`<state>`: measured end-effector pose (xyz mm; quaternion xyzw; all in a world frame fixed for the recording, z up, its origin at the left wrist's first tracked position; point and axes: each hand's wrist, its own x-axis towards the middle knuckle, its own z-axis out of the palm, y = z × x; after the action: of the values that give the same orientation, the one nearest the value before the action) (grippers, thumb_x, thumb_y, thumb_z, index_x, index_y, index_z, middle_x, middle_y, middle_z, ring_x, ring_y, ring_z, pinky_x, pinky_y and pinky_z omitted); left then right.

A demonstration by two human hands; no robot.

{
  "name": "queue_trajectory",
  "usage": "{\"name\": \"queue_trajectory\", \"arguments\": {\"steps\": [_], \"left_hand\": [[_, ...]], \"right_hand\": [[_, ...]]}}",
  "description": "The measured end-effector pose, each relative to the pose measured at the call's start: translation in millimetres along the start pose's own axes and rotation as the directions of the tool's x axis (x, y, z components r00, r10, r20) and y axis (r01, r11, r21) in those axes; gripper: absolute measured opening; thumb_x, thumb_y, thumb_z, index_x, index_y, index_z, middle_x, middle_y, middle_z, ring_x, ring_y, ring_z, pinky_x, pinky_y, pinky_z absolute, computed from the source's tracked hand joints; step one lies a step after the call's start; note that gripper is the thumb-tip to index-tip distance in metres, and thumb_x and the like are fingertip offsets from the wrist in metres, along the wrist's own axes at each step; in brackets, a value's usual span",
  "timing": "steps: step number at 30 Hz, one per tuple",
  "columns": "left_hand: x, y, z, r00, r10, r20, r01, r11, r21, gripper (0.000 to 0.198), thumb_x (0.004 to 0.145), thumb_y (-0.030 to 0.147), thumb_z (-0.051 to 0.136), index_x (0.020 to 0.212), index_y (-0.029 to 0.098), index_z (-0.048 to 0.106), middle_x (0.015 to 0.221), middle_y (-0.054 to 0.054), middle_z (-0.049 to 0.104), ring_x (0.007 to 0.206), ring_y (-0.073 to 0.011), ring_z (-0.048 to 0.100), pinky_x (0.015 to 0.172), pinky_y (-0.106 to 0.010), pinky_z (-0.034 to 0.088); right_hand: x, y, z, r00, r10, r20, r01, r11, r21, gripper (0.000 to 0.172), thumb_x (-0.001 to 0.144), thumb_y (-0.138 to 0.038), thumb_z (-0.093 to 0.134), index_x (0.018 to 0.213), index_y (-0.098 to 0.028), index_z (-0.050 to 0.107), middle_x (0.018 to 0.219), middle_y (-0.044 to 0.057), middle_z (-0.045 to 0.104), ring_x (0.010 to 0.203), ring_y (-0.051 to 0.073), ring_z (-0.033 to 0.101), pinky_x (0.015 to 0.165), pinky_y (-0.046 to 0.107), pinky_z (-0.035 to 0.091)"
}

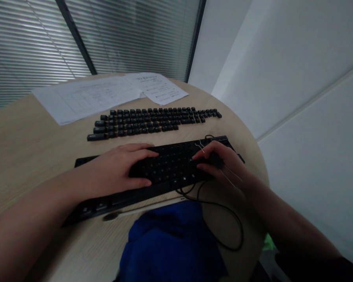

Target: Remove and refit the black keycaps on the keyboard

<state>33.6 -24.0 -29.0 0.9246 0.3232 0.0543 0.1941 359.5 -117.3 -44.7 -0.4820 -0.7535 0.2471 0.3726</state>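
A black keyboard (pixel 161 172) lies slantwise on the table, many of its key places dark and a few large keys showing along the near edge. My left hand (pixel 126 166) rests flat over its left half, fingers spread. Over the right half is my right hand (pixel 220 160), closed around a keycap puller (pixel 215 159) with a dark handle and thin wire loops sticking out at both ends. The right thumb and index fingertips are close together at the keyboard's surface; whether a key is between them I cannot tell. Loose black keycaps (pixel 147 119) sit in rows beyond the keyboard.
Printed papers (pixel 97 94) lie at the back of the round wooden table (pixel 41 156). A black cable (pixel 223 205) loops at the near right. Blue cloth (pixel 173 243) is at the near edge, beside a thin pale stick with a dark end (pixel 110 216). Window blinds and a white wall stand behind.
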Motion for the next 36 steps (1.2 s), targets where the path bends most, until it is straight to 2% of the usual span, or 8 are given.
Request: {"name": "queue_trajectory", "arguments": {"steps": [5, 8, 12, 14, 17, 20, 26, 36], "left_hand": [[-5, -3, -1.1, 1.0, 0.014, 0.002, -0.014, 1.0, 0.001, 0.071, 0.082, 0.062, 0.071, 0.144, 0.026, 0.062, 0.156, -0.013, 0.055, 0.138, -0.0375, 0.057, 0.119, -0.055, 0.045], [-10, -4, -3.4, 0.999, 0.044, -0.032, -0.044, 0.999, 0.003, 0.067, 0.086, 0.06, 0.07, 0.145, 0.03, 0.062, 0.158, -0.011, 0.053, 0.14, -0.0374, 0.055, 0.119, -0.056, 0.044], [-9, 20, -10.0, 0.985, 0.153, -0.082, -0.15, 0.988, 0.036, 0.041, 0.097, 0.044, 0.061, 0.135, 0.032, 0.069, 0.153, -0.008, 0.058, 0.135, -0.0329, 0.06, 0.116, -0.053, 0.048], [-2, 38, -11.6, 0.97, 0.234, -0.072, -0.231, 0.972, 0.048, 0.035, 0.099, 0.033, 0.056, 0.13, 0.032, 0.072, 0.144, -0.008, 0.065, 0.127, -0.0299, 0.065, 0.113, -0.049, 0.052], [10, 61, -10.0, 0.955, 0.295, -0.012, -0.293, 0.951, 0.1, 0.036, 0.1, 0.028, 0.054, 0.13, 0.032, 0.073, 0.139, -0.009, 0.067, 0.122, -0.0295, 0.067, 0.11, -0.049, 0.053], [18, 68, -5.2, 0.938, 0.347, 0.009, -0.346, 0.931, 0.114, 0.037, 0.101, 0.029, 0.053, 0.132, 0.034, 0.071, 0.136, -0.009, 0.068, 0.122, -0.029, 0.067, 0.109, -0.049, 0.054], [22, 67, 3.7, 0.937, 0.349, 0.024, -0.349, 0.928, 0.129, 0.035, 0.101, 0.032, 0.054, 0.132, 0.038, 0.071, 0.138, -0.01, 0.066, 0.121, -0.0325, 0.067, 0.105, -0.053, 0.053], [25, 61, 9.1, 0.939, 0.343, -0.008, -0.34, 0.932, 0.125, 0.036, 0.098, 0.038, 0.06, 0.132, 0.032, 0.071, 0.138, -0.01, 0.066, 0.121, -0.0329, 0.066, 0.105, -0.052, 0.053]], "right_hand": [[2, -4, -1, 0.966, -0.004, -0.258, 0.016, 0.999, 0.044, 0.03, 0.085, -0.02, 0.078, 0.094, -0.026, 0.05, 0.101, 0.003, 0.08, 0.096, 0.021, 0.075, 0.092, 0.041, 0.058], [3, -8, -5, 0.929, 0.071, -0.364, -0.038, 0.994, 0.098, 0.032, 0.083, -0.02, 0.079, 0.093, -0.026, 0.049, 0.1, 0.003, 0.08, 0.09, 0.02, 0.075, 0.084, 0.039, 0.061], [2, -12, -7, 0.928, 0.191, -0.319, -0.107, 0.959, 0.263, 0.036, 0.082, -0.025, 0.08, 0.093, -0.027, 0.046, 0.102, 0.003, 0.079, 0.07, 0.017, 0.072, 0.054, 0.028, 0.059], [1, -14, -6, 0.933, 0.222, -0.283, -0.129, 0.94, 0.315, 0.038, 0.081, -0.027, 0.082, 0.093, -0.027, 0.046, 0.102, 0.002, 0.078, 0.062, 0.014, 0.069, 0.049, 0.025, 0.058], [0, -16, -3, 0.936, 0.236, -0.26, -0.138, 0.928, 0.346, 0.039, 0.081, -0.029, 0.083, 0.094, -0.026, 0.046, 0.102, 0.002, 0.077, 0.061, 0.013, 0.068, 0.053, 0.027, 0.062], [0, -18, -2, 0.942, 0.233, -0.242, -0.143, 0.93, 0.339, 0.038, 0.083, -0.03, 0.082, 0.094, -0.026, 0.046, 0.104, 0.003, 0.077, 0.063, 0.013, 0.069, 0.055, 0.028, 0.063], [0, -19, -7, 0.937, 0.208, -0.282, -0.134, 0.956, 0.259, 0.035, 0.084, -0.026, 0.081, 0.092, -0.027, 0.047, 0.1, 0.004, 0.077, 0.085, 0.022, 0.075, 0.069, 0.037, 0.065], [0, -22, -8, 0.93, 0.207, -0.303, -0.154, 0.97, 0.189, 0.033, 0.085, -0.025, 0.079, 0.092, -0.029, 0.047, 0.099, 0.003, 0.078, 0.087, 0.024, 0.075, 0.079, 0.043, 0.064]]}}
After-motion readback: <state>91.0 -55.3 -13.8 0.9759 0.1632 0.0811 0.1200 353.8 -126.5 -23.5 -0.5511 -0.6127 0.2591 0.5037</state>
